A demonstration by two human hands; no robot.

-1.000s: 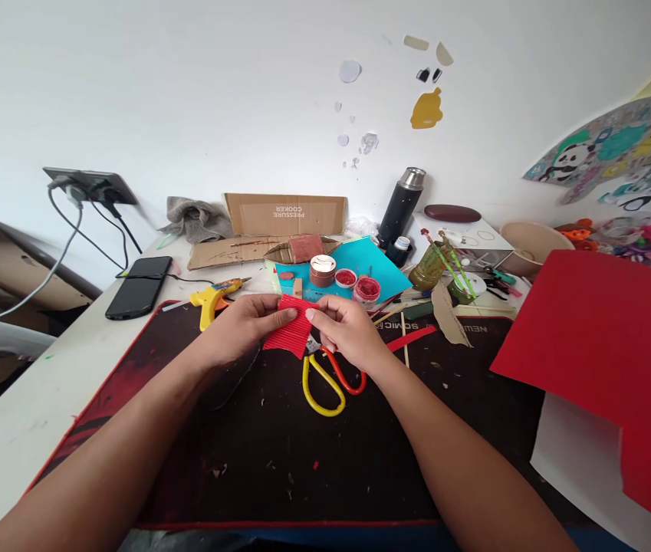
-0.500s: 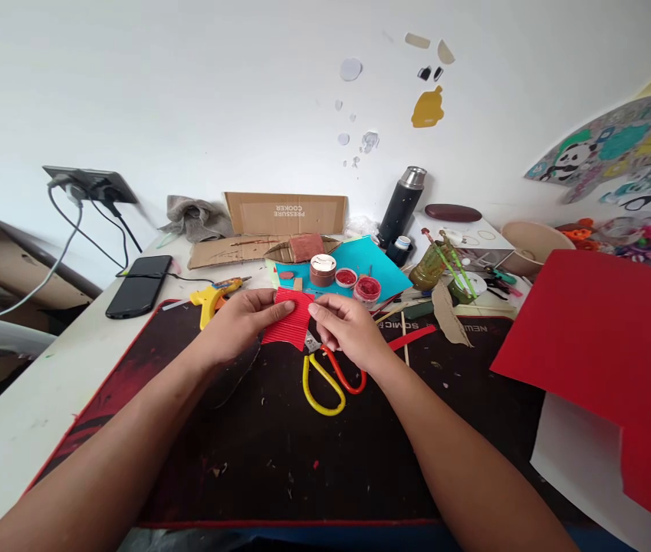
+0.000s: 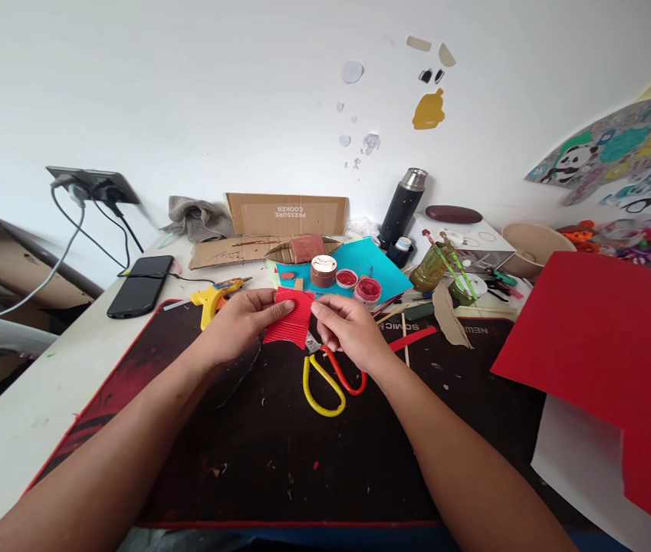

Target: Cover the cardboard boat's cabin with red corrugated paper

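A small piece of red corrugated paper point(image 3: 290, 322) is held up between my two hands, its ridges running across it. My left hand point(image 3: 244, 318) pinches its left side, thumb on the front face. At the upper right edge, the thumb and fingertips of my right hand point(image 3: 348, 326) are closed on the same piece. Just below lie scissors point(image 3: 325, 391) with one yellow and one red handle; their blades are mostly hidden behind the paper and my right hand. A red paper strip point(image 3: 413, 339) lies right of my right hand.
A yellow glue gun point(image 3: 210, 303) lies left of my left hand, near a phone point(image 3: 139, 287). Open paint pots point(image 3: 367, 290) stand on a blue sheet point(image 3: 383, 264) behind. A large red sheet point(image 3: 595, 337) is at the right. Small scraps dot the black mat point(image 3: 279, 491).
Almost nothing differs. The view has shifted very slightly, and both hands keep their hold on the red corrugated paper.
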